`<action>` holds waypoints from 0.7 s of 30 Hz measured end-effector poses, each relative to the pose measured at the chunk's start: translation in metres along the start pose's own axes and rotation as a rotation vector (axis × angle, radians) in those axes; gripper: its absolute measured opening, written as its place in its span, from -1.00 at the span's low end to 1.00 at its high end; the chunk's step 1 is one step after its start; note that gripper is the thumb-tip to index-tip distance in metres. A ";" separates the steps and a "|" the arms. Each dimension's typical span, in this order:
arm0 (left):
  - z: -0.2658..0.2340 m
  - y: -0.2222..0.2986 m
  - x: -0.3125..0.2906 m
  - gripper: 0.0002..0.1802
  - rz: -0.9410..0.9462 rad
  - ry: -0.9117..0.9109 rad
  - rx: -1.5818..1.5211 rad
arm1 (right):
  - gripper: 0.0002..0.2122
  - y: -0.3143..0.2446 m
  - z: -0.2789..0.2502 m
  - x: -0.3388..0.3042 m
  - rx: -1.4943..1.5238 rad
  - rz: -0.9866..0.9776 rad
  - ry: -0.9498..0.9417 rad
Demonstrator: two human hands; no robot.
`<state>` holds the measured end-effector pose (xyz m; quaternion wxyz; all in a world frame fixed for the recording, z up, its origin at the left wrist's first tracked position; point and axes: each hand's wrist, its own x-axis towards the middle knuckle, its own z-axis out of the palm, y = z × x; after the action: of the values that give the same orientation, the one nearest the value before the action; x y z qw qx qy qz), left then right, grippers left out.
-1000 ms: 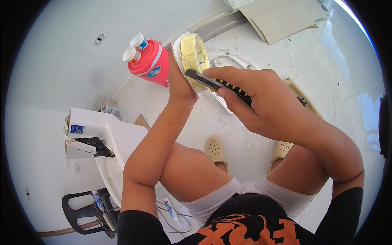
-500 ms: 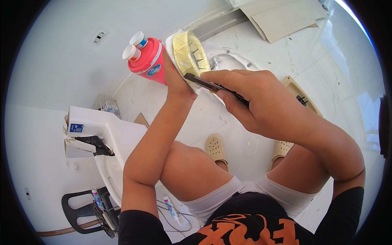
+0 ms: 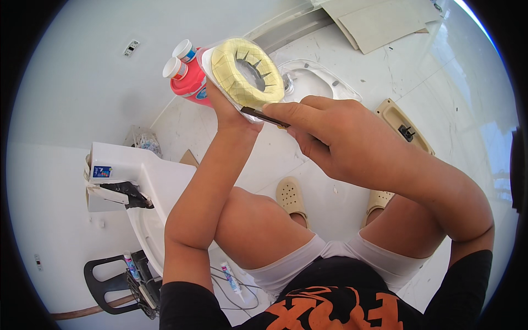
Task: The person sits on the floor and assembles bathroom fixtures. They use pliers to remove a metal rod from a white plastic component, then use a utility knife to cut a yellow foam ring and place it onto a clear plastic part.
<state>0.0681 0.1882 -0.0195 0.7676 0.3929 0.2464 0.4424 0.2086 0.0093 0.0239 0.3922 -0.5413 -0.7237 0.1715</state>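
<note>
My left hand [image 3: 228, 113] holds up a pale yellow wax ring [image 3: 246, 72] in a clear plastic tray, its flat face turned toward me and its dark centre hole showing. My right hand [image 3: 338, 137] grips a dark utility knife [image 3: 265, 116] whose tip lies at the ring's lower edge. Just behind the ring stands a red and pink container [image 3: 187, 80] with two white caps; whether my left hand also holds it I cannot tell.
A white toilet [image 3: 129, 181] lies tipped at the left with a black part on it. A caulking gun [image 3: 118, 283] and small tubes [image 3: 230, 276] lie at the lower left. On the white floor are a drain flange [image 3: 308, 80], a beige tray [image 3: 404, 126] and cardboard [image 3: 379, 19].
My left hand has turned the wax ring from edge-on to face me and lifted it a little. My right hand with the knife has stayed at the ring's lower edge.
</note>
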 end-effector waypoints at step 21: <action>-0.001 0.019 -0.003 -0.21 -0.392 -0.187 -0.334 | -0.49 0.007 -0.017 0.001 -0.415 -0.125 -0.179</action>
<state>0.0572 0.1915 -0.0044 0.9120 0.2449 0.1696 0.2818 0.2257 0.0096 0.0301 0.2165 -0.5470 -0.8076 0.0417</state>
